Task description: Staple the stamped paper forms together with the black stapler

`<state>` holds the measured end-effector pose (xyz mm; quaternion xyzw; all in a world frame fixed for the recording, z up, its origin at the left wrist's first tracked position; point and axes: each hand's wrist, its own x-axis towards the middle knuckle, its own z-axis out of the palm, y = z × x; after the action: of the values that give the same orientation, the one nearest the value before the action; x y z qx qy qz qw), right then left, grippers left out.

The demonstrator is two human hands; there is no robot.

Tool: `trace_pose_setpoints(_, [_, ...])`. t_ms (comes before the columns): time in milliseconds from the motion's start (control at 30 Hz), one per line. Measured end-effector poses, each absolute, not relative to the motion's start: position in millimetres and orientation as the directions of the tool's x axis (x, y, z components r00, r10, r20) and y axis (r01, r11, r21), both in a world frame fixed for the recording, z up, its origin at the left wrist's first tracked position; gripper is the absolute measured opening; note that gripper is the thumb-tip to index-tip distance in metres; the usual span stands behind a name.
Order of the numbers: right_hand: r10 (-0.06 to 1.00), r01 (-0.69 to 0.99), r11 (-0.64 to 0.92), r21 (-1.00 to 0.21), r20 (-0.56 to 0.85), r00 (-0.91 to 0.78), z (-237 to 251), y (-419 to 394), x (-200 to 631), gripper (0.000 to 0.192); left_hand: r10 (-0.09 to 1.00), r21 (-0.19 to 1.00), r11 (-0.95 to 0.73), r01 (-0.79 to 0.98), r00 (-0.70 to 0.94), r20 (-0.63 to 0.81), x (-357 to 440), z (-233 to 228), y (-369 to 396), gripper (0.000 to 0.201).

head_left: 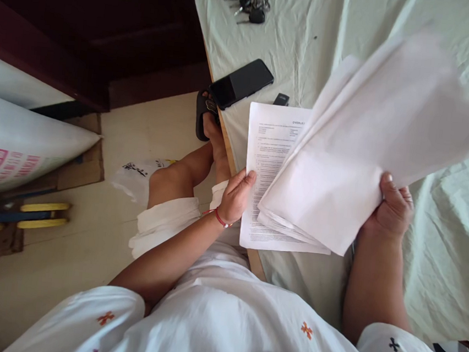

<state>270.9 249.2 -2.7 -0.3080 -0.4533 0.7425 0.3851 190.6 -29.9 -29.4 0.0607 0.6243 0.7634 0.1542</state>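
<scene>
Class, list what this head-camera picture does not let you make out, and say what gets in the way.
- Printed sheet: text too small; its right part is covered by the lifted stack of papers.
- Stack: upper edge blurred.
- Right hand: fingers hidden behind the stack.
- Keys: too small to count.
- Yellow object: cut off by the left edge.

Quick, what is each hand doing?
Left hand: closed on the printed white paper sheet.
Right hand: closed, holding the lifted stack of white papers.
</scene>
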Motion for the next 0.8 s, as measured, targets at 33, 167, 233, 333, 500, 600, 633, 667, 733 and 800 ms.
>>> trace_pose_setpoints(33, [0.844,-0.305,-0.315,-0.899,-0.119,-0.523,-2.0,251.0,271.0,0.022,0.328,0.966,-0.189,-0.175,-0.939,-0.106,190.8,-27.7,-29.7,0.042])
trace_pose_setpoints(167, [0.829,-0.339,-0.377,-0.862,-0.151,-0.538,2.2,251.1,272.1,0.018,0.391,0.934,-0.244,-0.263,-0.908,-0.153,191.9,-21.3,-28.9,0.044])
trace_pose_setpoints(233, [0.829,-0.326,-0.377,-0.867,-0.159,-0.536,5.1,248.8,273.7,0.019,0.402,0.923,-0.254,-0.289,-0.899,-0.171,192.2,-19.6,-27.9,0.047])
trace_pose_setpoints(333, [0.815,-0.223,-0.331,-0.917,-0.159,-0.557,8.6,245.2,277.5,0.027,0.384,0.927,-0.242,-0.288,-0.905,-0.181,192.2,-18.6,-26.3,0.048])
trace_pose_setpoints(500, [0.773,-0.04,-0.221,-0.974,-0.15,-0.617,7.1,238.3,280.2,0.028,0.285,0.955,-0.191,-0.229,-0.944,-0.169,190.5,-13.2,-26.1,0.037])
trace_pose_setpoints(600, [0.719,0.007,-0.216,-0.976,-0.164,-0.675,3.1,234.2,278.0,0.029,0.259,0.976,-0.104,-0.192,-0.953,-0.159,189.1,-10.8,-29.1,0.039])
trace_pose_setpoints(633, [0.706,0.019,-0.219,-0.976,-0.172,-0.687,1.9,233.6,277.2,0.03,0.246,0.982,-0.064,-0.176,-0.957,-0.156,189.0,-11.4,-30.3,0.04])
trace_pose_setpoints(667, [0.697,0.03,-0.217,-0.976,-0.177,-0.695,0.8,233.6,276.6,0.032,0.234,0.986,-0.028,-0.165,-0.96,-0.154,189.0,-12.8,-31.3,0.042])
trace_pose_setpoints(733, [0.696,0.043,-0.208,-0.977,-0.179,-0.695,-0.6,234.8,276.2,0.034,0.21,0.988,0.0,-0.155,-0.966,-0.151,189.4,-17.7,-32.5,0.044])
trace_pose_setpoints(800, [0.705,0.044,-0.197,-0.979,-0.173,-0.688,-0.9,236.8,276.6,0.034,0.198,0.986,-0.033,-0.163,-0.968,-0.153,190.1,-23.9,-32.4,0.044])
